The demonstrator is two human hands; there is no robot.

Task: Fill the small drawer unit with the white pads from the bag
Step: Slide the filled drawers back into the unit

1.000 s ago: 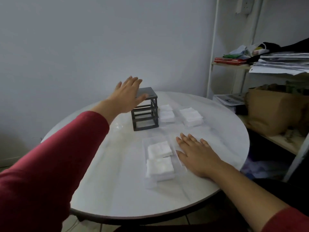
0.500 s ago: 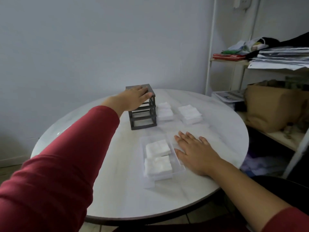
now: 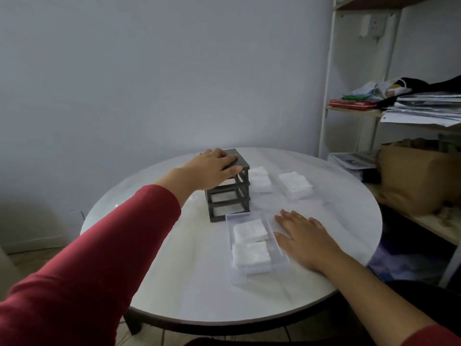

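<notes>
A dark grey drawer frame point(image 3: 228, 196) stands at the table's middle, its slots showing no drawers. My left hand point(image 3: 212, 171) lies over its top, fingers draped across it. In front of the frame a clear plastic drawer point(image 3: 279, 248) holds two stacks of white pads point(image 3: 250, 243). My right hand point(image 3: 304, 236) rests flat on the table against the drawer's right side, fingers apart. More white pads lie behind: one stack point(image 3: 260, 179) right of the frame and another point(image 3: 295, 184) further right, seemingly in clear trays.
The round white table point(image 3: 174, 270) has its near edge close to me. A white shelf rack point(image 3: 329, 96) at the right carries papers point(image 3: 424, 108), a red book and a brown paper bag point(image 3: 419, 176). A grey wall stands behind.
My left hand came down from above the frame and now lies on its top. The frame and the clear drawer now sit closer together. My right hand stays flat beside the drawer.
</notes>
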